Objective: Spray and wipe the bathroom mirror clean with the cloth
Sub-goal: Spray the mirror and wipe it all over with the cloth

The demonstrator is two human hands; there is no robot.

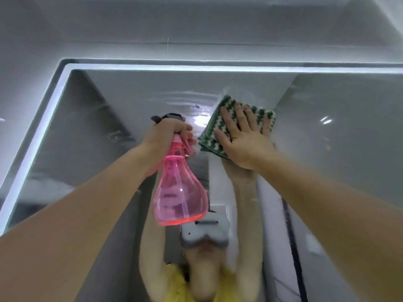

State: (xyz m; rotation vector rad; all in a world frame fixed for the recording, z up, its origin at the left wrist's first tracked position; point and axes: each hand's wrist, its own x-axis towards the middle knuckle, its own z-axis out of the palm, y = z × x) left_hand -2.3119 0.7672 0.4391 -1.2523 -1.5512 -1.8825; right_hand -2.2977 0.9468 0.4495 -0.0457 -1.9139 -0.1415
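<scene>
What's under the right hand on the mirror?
The folded green-and-white cloth, pressed flat to the mirror by the right hand. Wet streaks show left of it; the glass beneath is covered.

Translucent pink spray bottle (180, 192) with grey nozzle; green-and-white zigzag cloth (212, 136); glowing white mirror (338, 149) edge; yellow shirt (174, 286) reflected at bottom.

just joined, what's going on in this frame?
A person is cleaning a bathroom mirror, arms raised toward its upper part. The right hand presses a folded green and white cloth flat against the glass, fingers straight. The left hand grips the neck of a pink spray bottle, which has only a little liquid at the bottom. Wet streaks show on the glass left of the cloth, so spraying has happened and wiping is under way.
</scene>
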